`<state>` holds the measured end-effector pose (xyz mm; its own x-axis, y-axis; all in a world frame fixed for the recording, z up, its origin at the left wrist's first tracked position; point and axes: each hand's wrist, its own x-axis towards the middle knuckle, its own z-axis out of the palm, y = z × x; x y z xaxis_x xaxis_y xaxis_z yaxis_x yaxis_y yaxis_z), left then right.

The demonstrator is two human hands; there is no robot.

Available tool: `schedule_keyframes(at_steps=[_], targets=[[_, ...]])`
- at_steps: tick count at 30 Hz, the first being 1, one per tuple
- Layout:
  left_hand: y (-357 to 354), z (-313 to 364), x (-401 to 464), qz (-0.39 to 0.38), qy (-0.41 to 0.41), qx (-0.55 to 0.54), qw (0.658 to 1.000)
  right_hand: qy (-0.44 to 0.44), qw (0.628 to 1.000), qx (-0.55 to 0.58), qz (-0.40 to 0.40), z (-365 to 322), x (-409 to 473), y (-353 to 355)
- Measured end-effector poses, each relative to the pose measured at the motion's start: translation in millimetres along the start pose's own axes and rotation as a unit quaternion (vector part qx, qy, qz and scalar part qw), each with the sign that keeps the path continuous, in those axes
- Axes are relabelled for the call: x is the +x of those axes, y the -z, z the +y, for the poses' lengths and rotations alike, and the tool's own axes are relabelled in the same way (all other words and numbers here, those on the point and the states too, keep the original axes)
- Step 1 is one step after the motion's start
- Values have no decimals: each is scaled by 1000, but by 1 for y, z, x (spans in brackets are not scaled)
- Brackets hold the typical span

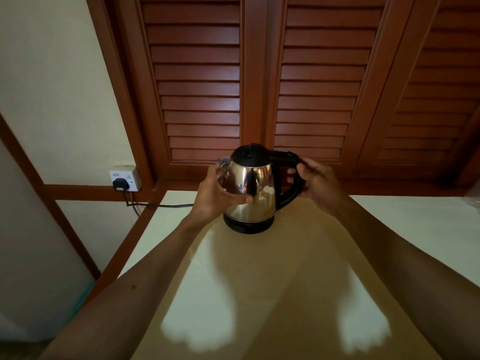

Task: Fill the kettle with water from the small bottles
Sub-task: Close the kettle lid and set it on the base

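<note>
A shiny steel kettle (253, 193) with a black lid and black handle stands upright on its black base (248, 226) at the back middle of the white table (259, 281). The lid is down. My left hand (217, 193) wraps the kettle's left side below the spout, thumb across the front. My right hand (315, 181) holds the top of the black handle, fingers curled around it. No small bottles are clearly in view.
Brown louvred wooden doors (259, 87) rise right behind the table. A wall socket with a black plug (122, 184) sits at the left; its cord (166, 205) runs to the table's back edge. Something clear and blurred (474, 196) shows at the far right edge.
</note>
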<state>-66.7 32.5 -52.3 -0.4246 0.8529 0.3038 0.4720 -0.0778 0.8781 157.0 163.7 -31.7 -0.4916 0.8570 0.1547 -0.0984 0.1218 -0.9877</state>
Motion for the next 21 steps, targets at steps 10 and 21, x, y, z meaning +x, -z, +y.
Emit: schedule_keyframes(at_steps=[10,21], targets=[[-5,1,-5,7,27,-6,1000,-119,991,58,33,-23,9,-21],[-6,2,-3,6,47,-7,999,-142,987,13,70,-28,16,-30]])
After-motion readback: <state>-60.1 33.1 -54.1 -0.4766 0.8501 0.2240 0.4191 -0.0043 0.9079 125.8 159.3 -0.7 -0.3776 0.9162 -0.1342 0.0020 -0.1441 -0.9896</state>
